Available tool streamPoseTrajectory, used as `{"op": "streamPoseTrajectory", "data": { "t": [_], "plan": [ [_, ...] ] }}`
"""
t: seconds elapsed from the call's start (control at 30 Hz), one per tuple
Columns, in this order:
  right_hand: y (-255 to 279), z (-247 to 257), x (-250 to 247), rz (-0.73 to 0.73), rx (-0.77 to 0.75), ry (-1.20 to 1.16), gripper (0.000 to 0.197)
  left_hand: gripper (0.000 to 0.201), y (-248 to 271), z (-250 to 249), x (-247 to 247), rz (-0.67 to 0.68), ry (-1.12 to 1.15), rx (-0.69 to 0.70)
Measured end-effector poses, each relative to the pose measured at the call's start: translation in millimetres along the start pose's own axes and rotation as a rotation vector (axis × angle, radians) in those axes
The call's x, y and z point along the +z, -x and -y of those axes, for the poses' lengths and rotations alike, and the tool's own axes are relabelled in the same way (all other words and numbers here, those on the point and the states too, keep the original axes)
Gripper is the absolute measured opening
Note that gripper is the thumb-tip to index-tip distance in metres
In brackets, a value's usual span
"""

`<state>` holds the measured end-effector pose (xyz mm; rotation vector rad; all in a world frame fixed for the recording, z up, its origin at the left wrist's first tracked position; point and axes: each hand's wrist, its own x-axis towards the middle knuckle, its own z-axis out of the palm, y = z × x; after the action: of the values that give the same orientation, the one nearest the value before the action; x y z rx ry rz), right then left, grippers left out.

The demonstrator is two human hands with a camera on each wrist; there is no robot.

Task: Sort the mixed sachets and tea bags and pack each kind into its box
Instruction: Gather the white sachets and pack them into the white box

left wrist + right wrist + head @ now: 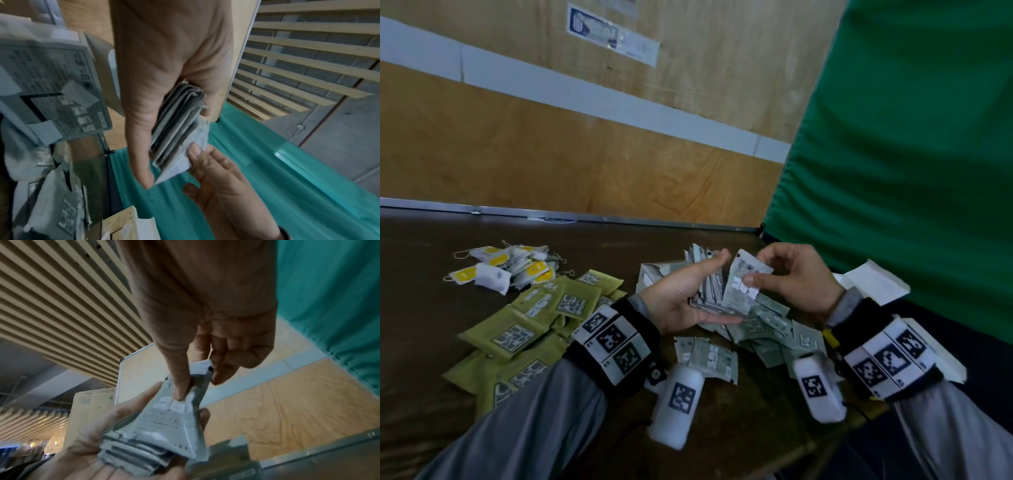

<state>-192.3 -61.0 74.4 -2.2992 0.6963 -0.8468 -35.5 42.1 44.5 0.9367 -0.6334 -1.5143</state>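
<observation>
My left hand (681, 294) holds a stack of grey sachets (710, 294) upright in its palm, above the table's middle. The same stack (179, 120) sits between thumb and fingers in the left wrist view. My right hand (787, 274) pinches one grey sachet (743, 284) by its edge against the stack; thumb and forefinger clamp that sachet (180, 408) in the right wrist view. More loose grey sachets (767, 329) lie under both hands. A grey box (654, 274) stands open behind my left hand. Olive-green sachets (541, 315) lie to the left. White tea bags with yellow tags (506, 267) lie at the far left.
A white box flap (873, 281) sticks out at the right beside a green curtain (911, 154). A plywood wall (585, 154) backs the brown table (448, 394). A tan box (123, 227) shows low in the left wrist view.
</observation>
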Motion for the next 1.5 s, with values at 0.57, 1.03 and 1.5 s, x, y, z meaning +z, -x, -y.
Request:
{"op": "streamPoseTrajectory", "data": {
  "t": [0.57,1.03,1.5],
  "plan": [
    [28,15,22,0.002,-0.328,0.057,0.027,0.023,4,-7,-1,0.079,0.148,0.055],
    [10,29,29,0.060,-0.376,0.333,0.088,0.022,7,-1,4,0.248,-0.464,0.179],
    [-8,60,45,0.240,0.472,-0.096,0.024,0.082,-5,-6,-20,-0.329,-1.279,0.554]
  ]
}}
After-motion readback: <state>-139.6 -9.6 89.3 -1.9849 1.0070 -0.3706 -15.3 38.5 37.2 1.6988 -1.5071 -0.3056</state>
